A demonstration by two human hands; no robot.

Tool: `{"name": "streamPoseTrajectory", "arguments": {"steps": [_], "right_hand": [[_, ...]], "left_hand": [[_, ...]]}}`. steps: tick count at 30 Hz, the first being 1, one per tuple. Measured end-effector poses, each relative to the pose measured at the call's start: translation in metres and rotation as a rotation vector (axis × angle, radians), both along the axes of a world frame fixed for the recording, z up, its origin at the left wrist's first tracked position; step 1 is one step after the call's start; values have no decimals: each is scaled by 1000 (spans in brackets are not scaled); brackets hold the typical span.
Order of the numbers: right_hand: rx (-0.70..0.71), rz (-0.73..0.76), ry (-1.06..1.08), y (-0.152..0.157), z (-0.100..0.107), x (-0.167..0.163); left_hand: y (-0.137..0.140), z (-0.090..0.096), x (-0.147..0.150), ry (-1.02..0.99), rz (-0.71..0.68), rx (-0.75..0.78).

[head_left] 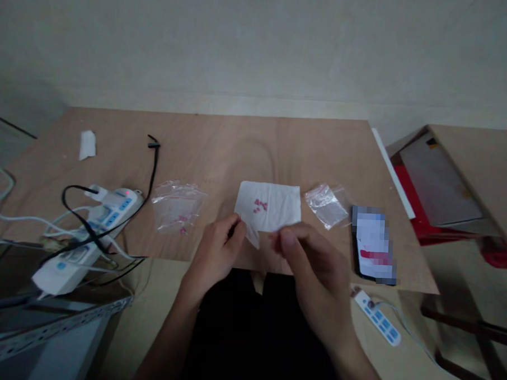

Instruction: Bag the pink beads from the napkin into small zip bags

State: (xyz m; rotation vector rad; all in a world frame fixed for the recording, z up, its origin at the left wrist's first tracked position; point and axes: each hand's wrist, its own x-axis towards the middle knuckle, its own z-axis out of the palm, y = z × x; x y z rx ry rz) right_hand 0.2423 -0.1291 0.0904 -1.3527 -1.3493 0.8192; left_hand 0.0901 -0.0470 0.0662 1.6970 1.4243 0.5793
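The left hand (221,244) pinches a small clear plastic bag (252,235) between thumb and forefinger; from that pinch the film hangs down and to the right, tapering toward the wearer in the gap between the hands. The right hand (319,266) faces it across this gap, thumb and forefinger brought close together, but blur hides the tips, so I cannot tell whether they meet or hold anything.

The small pink-red pieces (260,206) lie loose in a cluster just beyond the bag: ahead and slightly right of the left pinch, ahead and left of the right fingertips. The left hand looks a little nearer to them. They rest on a white sheet (280,211) whose long axis runs sideways, across the front of both hands.

Beneath is a wooden tabletop (221,149), its near edge under the wrists. Left of the left hand lies a zip bag (179,209) with more pink-red bits, then a power strip (89,241) tangled in cables. Right of the sheet, beyond the right hand, are flat zip bags (327,205), then a phone (372,245). A plain wall (226,49) closes the far side.
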Motion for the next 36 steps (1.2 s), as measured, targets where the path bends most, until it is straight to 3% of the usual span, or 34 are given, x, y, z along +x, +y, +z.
{"name": "streamPoseTrajectory", "arguments": {"steps": [2,4,6,9,11,13,15,18,23,25,27,29,32,34,36], "right_hand": [[-31,16,-89,38,0,1],[-100,98,-171,57,-3,2],[-164,140,-227,60,-6,5],[-228,72,-337,54,-6,12],[-189,53,-390,51,-6,19],[-64,152,-333,52,-6,28],[27,341,-190,56,-11,34],[-23,544,-11,64,-25,37],[-36,480,162,71,-49,32],[-41,438,155,74,-48,33],[-26,423,80,83,-39,37],[25,463,-110,97,-23,41],[111,651,-605,123,1,40],[121,745,-884,137,11,33],[67,721,-914,145,13,21]], "left_hand": [[0,3,2,-63,-43,9],[0,7,4,-87,-67,15],[0,10,3,-71,-64,14],[1,17,-2,26,-94,-1],[2,22,-5,103,-144,-14],[4,26,-4,122,-179,-24],[6,30,-2,85,-184,-31],[10,34,4,15,-169,-43],[11,34,6,-100,-119,-78],[13,27,8,-214,-9,-73],[19,15,14,-441,185,-76],[28,0,24,-733,363,-200],[41,-22,42,-1000,427,-597],[46,-33,54,-1062,444,-682],[48,-43,63,-1090,454,-667]]}}
